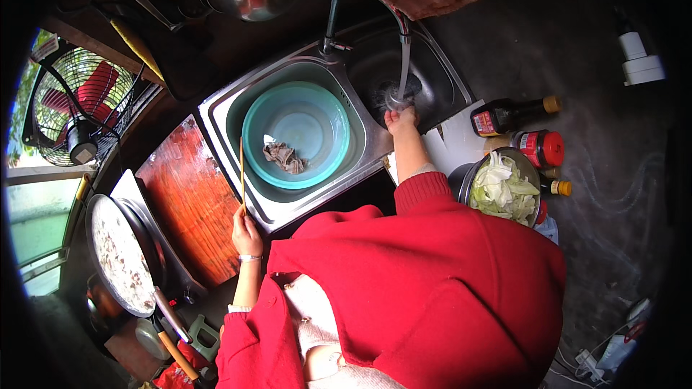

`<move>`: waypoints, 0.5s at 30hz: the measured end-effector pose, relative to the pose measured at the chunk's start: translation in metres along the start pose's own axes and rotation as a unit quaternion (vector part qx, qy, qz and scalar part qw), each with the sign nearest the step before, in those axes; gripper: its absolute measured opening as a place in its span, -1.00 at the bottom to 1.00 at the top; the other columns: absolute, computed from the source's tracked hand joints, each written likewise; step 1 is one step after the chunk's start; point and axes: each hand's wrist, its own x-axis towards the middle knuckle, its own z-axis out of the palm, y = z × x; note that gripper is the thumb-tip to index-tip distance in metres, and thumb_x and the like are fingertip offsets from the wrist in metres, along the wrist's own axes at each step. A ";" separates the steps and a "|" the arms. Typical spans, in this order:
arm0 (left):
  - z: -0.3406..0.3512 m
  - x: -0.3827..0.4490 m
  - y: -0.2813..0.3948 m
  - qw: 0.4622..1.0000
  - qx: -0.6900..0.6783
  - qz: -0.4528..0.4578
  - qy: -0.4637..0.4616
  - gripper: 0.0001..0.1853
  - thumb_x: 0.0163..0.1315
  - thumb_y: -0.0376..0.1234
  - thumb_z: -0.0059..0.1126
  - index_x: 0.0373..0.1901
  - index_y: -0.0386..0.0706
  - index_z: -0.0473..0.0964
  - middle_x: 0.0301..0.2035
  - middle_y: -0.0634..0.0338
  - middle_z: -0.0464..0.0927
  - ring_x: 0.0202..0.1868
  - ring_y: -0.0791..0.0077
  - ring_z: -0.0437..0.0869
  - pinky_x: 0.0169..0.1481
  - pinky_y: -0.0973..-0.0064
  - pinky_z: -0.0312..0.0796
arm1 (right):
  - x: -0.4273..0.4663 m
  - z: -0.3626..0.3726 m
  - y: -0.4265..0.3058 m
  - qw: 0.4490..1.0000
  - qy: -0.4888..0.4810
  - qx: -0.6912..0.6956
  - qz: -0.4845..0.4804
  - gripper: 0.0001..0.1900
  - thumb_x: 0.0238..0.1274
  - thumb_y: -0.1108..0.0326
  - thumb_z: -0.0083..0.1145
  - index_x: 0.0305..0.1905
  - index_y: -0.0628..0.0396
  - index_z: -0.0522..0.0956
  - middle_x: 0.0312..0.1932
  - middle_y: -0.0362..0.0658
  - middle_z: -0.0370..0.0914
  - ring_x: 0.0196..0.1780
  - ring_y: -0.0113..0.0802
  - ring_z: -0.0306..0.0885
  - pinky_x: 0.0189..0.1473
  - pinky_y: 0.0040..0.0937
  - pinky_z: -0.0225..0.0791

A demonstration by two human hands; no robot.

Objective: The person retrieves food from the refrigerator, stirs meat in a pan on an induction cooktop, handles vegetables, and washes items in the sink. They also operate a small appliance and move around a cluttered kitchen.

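Observation:
My left hand (247,234) is closed around the lower end of a pair of wooden chopsticks or a thin stick (242,173), upright beside the sink's left rim. My right hand (401,119) is under the stream from the faucet (404,38) in the right basin (438,81) of a steel sink; whether it holds a small thing is unclear. In the left basin sits a teal plastic basin (344,146) with water and a crumpled grey-brown cloth (285,158).
A lidded pan (121,254) stands on a cooktop left of a red-brown wooden board (189,200). At right are a bowl of cut cabbage (503,189), a dark sauce bottle (513,114) and a red-capped jar (540,148). A fan (81,102) is by the window.

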 end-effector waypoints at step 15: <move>0.000 0.000 0.004 1.000 0.004 0.008 0.013 -0.72 0.26 -0.41 -0.20 -0.02 -0.22 0.38 -0.40 0.04 0.52 -0.46 0.28 0.54 -0.32 0.41 0.39 | 0.001 -0.001 -0.008 0.999 0.004 -0.048 -0.021 -0.51 0.14 -0.23 -0.17 -0.06 -0.07 0.38 -0.25 -0.17 0.28 -0.25 -0.32 0.27 -0.20 -0.34 0.34</move>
